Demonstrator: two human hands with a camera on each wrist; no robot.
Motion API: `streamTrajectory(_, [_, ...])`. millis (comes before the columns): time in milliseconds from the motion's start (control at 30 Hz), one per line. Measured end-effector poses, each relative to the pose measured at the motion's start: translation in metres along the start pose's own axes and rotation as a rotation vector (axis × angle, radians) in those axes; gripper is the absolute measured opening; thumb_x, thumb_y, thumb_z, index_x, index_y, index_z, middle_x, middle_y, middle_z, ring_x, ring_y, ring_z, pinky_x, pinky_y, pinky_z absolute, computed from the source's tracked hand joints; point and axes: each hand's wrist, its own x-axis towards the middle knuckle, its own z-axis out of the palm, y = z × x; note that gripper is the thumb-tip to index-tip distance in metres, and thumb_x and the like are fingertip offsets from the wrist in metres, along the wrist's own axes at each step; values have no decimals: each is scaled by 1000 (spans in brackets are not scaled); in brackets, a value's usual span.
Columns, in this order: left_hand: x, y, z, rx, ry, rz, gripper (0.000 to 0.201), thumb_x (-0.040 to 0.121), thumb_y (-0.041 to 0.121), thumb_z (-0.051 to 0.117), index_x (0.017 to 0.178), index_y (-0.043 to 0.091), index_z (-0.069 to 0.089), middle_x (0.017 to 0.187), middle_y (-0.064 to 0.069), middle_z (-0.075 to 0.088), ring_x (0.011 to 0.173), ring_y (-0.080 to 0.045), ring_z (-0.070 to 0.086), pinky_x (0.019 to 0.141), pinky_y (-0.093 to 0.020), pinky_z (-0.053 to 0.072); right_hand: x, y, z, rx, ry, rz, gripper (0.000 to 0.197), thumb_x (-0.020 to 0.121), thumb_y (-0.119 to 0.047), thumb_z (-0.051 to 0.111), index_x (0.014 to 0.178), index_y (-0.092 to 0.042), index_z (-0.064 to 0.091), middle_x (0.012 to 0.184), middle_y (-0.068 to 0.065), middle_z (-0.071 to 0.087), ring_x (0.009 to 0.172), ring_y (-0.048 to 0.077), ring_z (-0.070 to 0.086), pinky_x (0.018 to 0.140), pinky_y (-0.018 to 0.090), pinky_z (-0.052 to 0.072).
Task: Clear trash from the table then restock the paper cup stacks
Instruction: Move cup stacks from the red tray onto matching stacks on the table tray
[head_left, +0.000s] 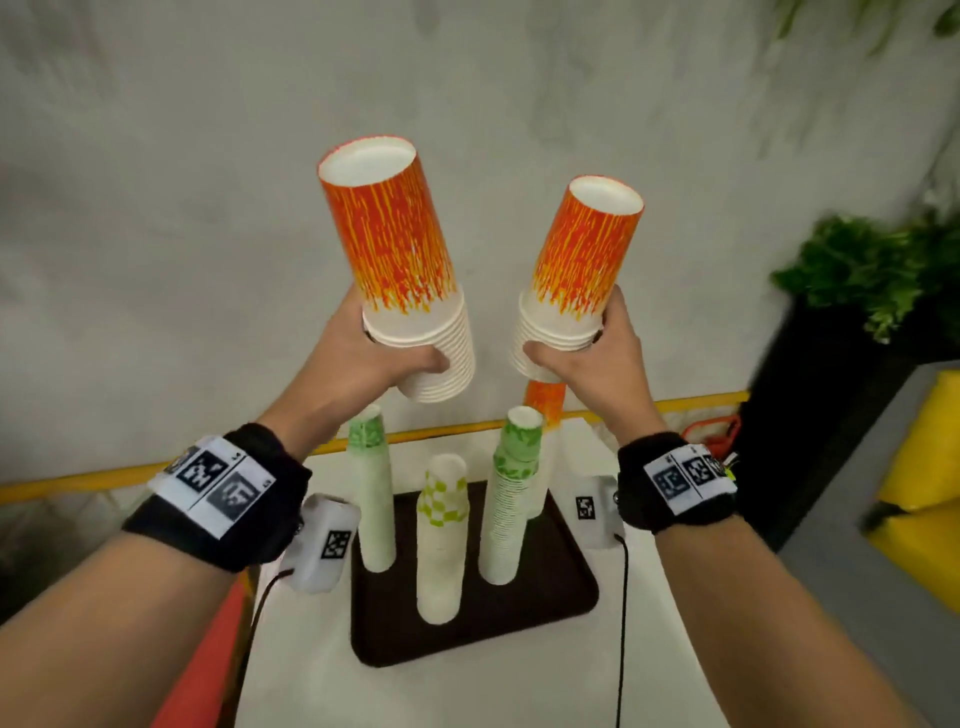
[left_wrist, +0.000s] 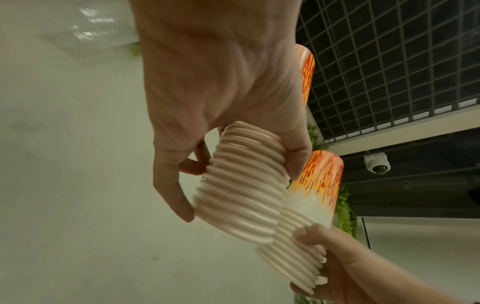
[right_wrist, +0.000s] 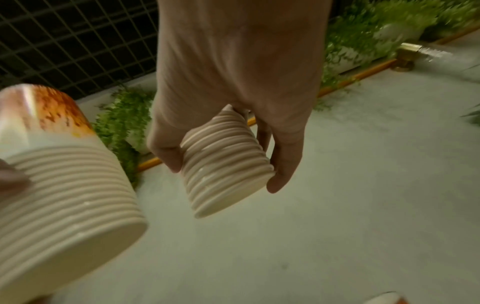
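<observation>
Grey concrete wall (head_left: 156, 208) behind, white table (head_left: 467, 686) below with yellow rail (head_left: 78, 483) at its far edge. At left, left hand (head_left: 358, 358) raised high, fingers curled round the ribbed rims of one short stack of orange-flame paper cups (head_left: 400, 260), bottoms up, tilted left. Left wrist view only: thumb (left_wrist: 298, 156) and fingers (left_wrist: 176, 197) on opposite sides of the rims, black ceiling grid (left_wrist: 389, 61) above. Under the hands, dark brown tray (head_left: 571, 597) carrying three tall upside-down stacks of green-patterned cups (head_left: 441, 535), well apart from the held ones; another orange stack (head_left: 543, 402) half hidden behind the right one. At right, right hand (head_left: 587, 358) clasping a second orange-flame cup stack (head_left: 582, 260), tilted right, near the first, not touching. Right wrist view only: green hanging plants (right_wrist: 119, 123) along the rail. Free space between the raised stacks and the tray; black planter (head_left: 810, 415) just beside the table's right edge.
</observation>
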Motion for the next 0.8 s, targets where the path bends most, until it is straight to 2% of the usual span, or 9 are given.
streamTrajectory(67, [14, 10, 26, 7, 3, 9, 68, 72, 1, 86, 132, 21, 59, 115, 9, 76, 100, -1, 72, 78, -25, 55, 19, 23, -17, -17, 18, 12, 74, 58, -25, 90, 119, -33, 50, 111, -17, 68, 102, 4, 66, 87, 27, 53])
streamTrajectory(133, [26, 17, 50, 12, 7, -2, 68, 73, 2, 85, 132, 22, 58, 115, 9, 75, 99, 0, 72, 78, -24, 55, 36, 50, -26, -22, 12, 45, 72, 58, -25, 90, 118, -33, 50, 111, -14, 68, 101, 6, 66, 86, 26, 52])
streamTrajectory(333, [60, 9, 102, 30, 68, -50, 73, 69, 8, 89, 133, 22, 57, 118, 6, 75, 106, -10, 73, 85, -38, 59, 70, 132, -21, -8, -112, 143, 73, 59, -20, 92, 118, -29, 50, 110, -9, 66, 98, 13, 65, 89, 31, 52])
streamTrajectory(533, [72, 6, 128, 87, 118, -56, 77, 69, 10, 89, 135, 26, 53, 120, 9, 72, 105, -5, 70, 81, -30, 56, 84, 184, 0, 10, -183, 195, 73, 59, -22, 91, 116, -33, 46, 110, -7, 65, 99, 16, 64, 86, 31, 50])
streamTrajectory(700, [75, 0, 138, 108, 130, -73, 78, 69, 7, 90, 134, 27, 53, 119, 8, 73, 104, -3, 71, 85, -34, 58, 82, 217, 13, -71, -289, 279, 76, 59, -23, 92, 122, -20, 49, 114, 1, 67, 95, 17, 61, 85, 30, 48])
streamTrajectory(800, [77, -5, 143, 117, 130, -92, 81, 66, 14, 92, 134, 30, 52, 120, 9, 72, 108, -8, 70, 87, -38, 59, 75, 237, 16, -144, -400, 332, 81, 58, -21, 93, 126, -16, 48, 119, 4, 65, 105, 22, 62, 88, 33, 50])
